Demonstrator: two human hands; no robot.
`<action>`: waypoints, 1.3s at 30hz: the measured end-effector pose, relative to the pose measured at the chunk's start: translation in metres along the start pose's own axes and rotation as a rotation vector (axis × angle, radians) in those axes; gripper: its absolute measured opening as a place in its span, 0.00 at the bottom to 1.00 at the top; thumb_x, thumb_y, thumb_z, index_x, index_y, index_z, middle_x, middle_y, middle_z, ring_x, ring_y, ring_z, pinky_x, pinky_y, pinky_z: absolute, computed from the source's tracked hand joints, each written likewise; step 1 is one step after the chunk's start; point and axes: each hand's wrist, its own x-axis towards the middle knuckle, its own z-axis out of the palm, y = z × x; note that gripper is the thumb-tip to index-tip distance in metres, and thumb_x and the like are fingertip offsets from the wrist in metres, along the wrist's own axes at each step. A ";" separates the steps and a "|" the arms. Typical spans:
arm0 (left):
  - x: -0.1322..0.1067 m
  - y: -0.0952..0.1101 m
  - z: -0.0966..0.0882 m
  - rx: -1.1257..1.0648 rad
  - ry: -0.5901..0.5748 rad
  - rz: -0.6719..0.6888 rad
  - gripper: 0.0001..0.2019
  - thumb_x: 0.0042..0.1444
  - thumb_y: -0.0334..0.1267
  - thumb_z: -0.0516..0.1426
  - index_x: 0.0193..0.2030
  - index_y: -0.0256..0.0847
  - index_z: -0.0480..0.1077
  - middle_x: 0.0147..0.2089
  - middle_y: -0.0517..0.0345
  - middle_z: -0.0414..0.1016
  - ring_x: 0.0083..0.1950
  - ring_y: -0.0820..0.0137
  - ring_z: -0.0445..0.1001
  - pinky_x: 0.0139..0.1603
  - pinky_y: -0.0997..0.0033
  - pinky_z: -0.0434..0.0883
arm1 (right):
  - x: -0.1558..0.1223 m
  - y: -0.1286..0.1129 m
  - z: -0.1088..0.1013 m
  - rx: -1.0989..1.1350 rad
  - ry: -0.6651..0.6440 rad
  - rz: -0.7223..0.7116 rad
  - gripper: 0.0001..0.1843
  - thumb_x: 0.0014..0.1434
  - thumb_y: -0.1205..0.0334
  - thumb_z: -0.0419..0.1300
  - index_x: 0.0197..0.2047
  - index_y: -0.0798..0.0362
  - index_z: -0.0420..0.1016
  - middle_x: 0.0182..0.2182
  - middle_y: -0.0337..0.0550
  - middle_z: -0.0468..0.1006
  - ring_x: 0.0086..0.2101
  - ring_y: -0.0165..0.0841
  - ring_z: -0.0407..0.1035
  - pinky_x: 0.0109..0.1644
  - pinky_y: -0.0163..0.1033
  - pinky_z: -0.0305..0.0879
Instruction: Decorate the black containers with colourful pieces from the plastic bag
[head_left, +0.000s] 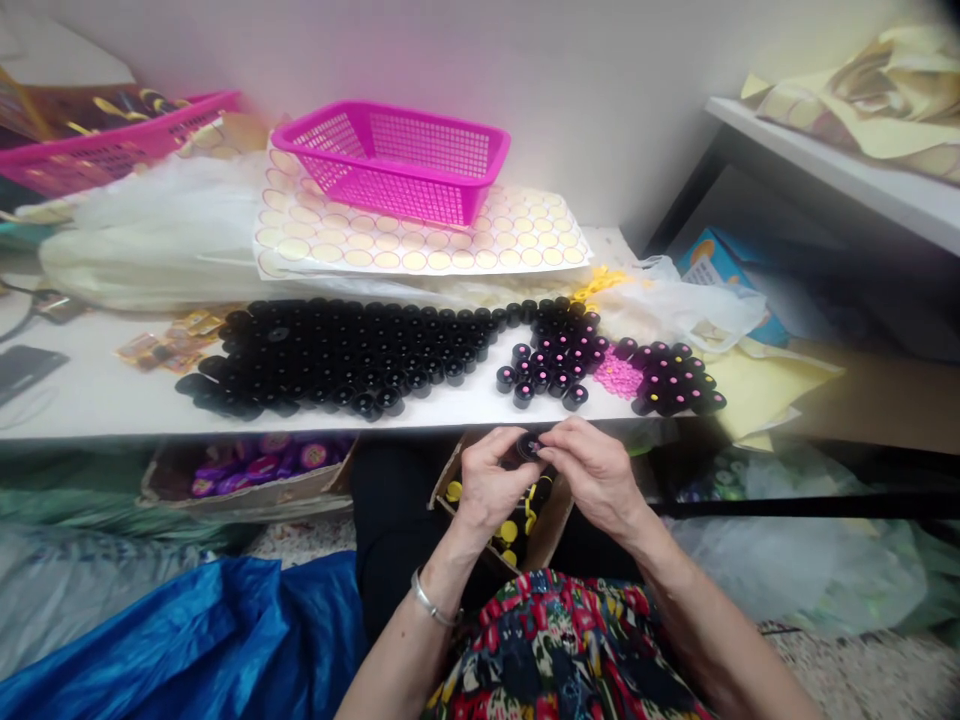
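The left hand [491, 475] grips a black cylinder [529, 446] in curled fingers just beyond the near edge of the white table [450, 415], above an open carton [553, 530]. The right hand's [592, 465] fingertips meet at its top; whether they pinch anything cannot be told. Farther off, dotted cylinders [559, 381] flank pink pieces [620, 374], right of plain cylinders [360, 350].

Pink mesh basket [491, 163] on sheet of pale yellow ovals [536, 240], well beyond left hand [491, 480]. Second pink basket [120, 158], far left and beyond. Flat dark slab [30, 368], far left. Carton [247, 502] of purple items [262, 466], left. Blue plastic sheeting [225, 620], lower left. Blue box [731, 275], beyond and right of right hand [596, 465]. White shelf [825, 162], farther right, crumpled yellow paper [885, 100] on it.
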 end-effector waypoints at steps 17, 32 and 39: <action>0.004 0.007 -0.005 0.580 -0.059 0.460 0.15 0.48 0.27 0.54 0.43 0.39 0.72 0.42 0.51 0.74 0.40 0.67 0.70 0.42 0.67 0.69 | -0.004 0.025 0.025 1.148 0.278 0.837 0.11 0.54 0.55 0.61 0.32 0.55 0.76 0.29 0.41 0.75 0.31 0.29 0.68 0.38 0.36 0.64; 0.005 -0.005 -0.014 0.326 -0.112 -0.090 0.11 0.39 0.30 0.61 0.33 0.42 0.75 0.32 0.60 0.73 0.35 0.70 0.70 0.38 0.71 0.67 | -0.010 0.034 0.045 1.650 0.210 1.149 0.27 0.66 0.52 0.43 0.29 0.62 0.72 0.17 0.40 0.69 0.19 0.25 0.63 0.29 0.32 0.67; 0.004 0.007 -0.012 -0.280 -0.124 -0.397 0.17 0.40 0.30 0.63 0.39 0.39 0.68 0.35 0.61 0.72 0.36 0.74 0.71 0.38 0.75 0.68 | -0.013 0.036 0.036 1.651 0.219 1.061 0.30 0.64 0.46 0.41 0.37 0.64 0.72 0.32 0.55 0.77 0.35 0.33 0.72 0.42 0.38 0.70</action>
